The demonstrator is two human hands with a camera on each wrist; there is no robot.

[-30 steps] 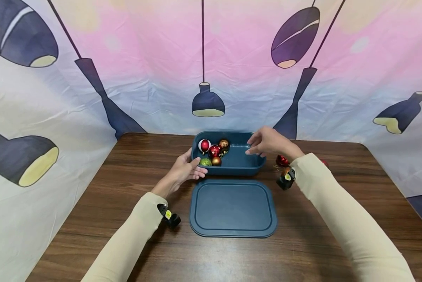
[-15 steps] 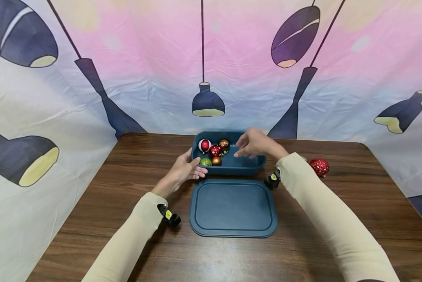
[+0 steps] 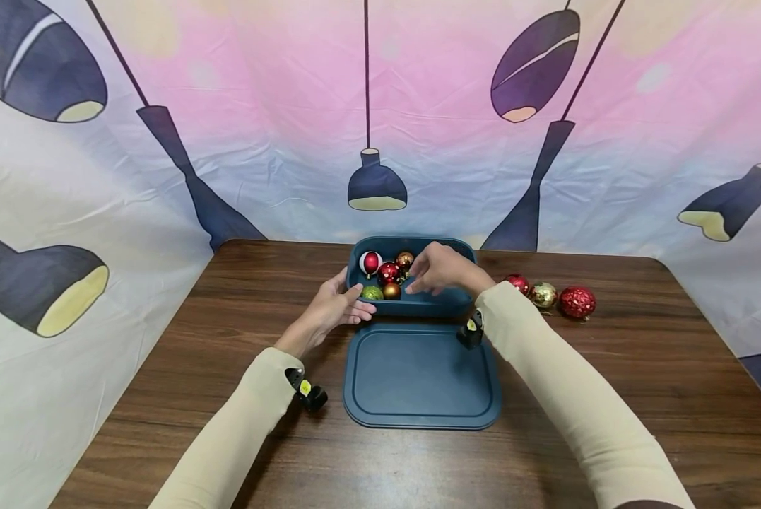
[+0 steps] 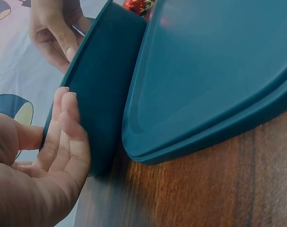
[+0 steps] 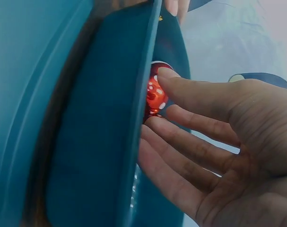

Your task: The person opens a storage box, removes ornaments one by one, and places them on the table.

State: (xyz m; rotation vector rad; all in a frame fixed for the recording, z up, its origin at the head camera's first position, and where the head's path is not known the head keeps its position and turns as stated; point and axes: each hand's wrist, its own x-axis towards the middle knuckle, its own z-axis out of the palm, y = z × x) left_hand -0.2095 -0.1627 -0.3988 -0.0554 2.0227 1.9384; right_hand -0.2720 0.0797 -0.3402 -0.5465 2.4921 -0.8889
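Observation:
A dark teal box (image 3: 427,308) stands at the back of the table, several Christmas baubles in its left half. Among them are a red-and-white bauble (image 3: 370,263), a dotted red bauble (image 3: 389,273), a green glitter bauble (image 3: 372,293) and an orange-gold bauble (image 3: 391,291). My left hand (image 3: 329,305) grips the box's front left corner, thumb at the rim and fingers against the outer wall. Inside the box, my right hand (image 3: 442,270) reaches toward the baubles with fingers apart and nothing held. In the right wrist view its thumb overlaps the dotted red bauble (image 5: 155,94); contact is unclear.
A flat teal lid (image 3: 421,378) lies on the wooden table (image 3: 278,452) in front of the box. To the right, partly behind the sleeve, sit a red bauble (image 3: 518,283), a gold bauble (image 3: 543,295) and a red glitter bauble (image 3: 577,302). A printed cloth (image 3: 291,141) hangs behind.
My right hand has moved left from the box's right end toward the baubles. Its sleeve has uncovered more of the baubles on the table. The left hand keeps its place.

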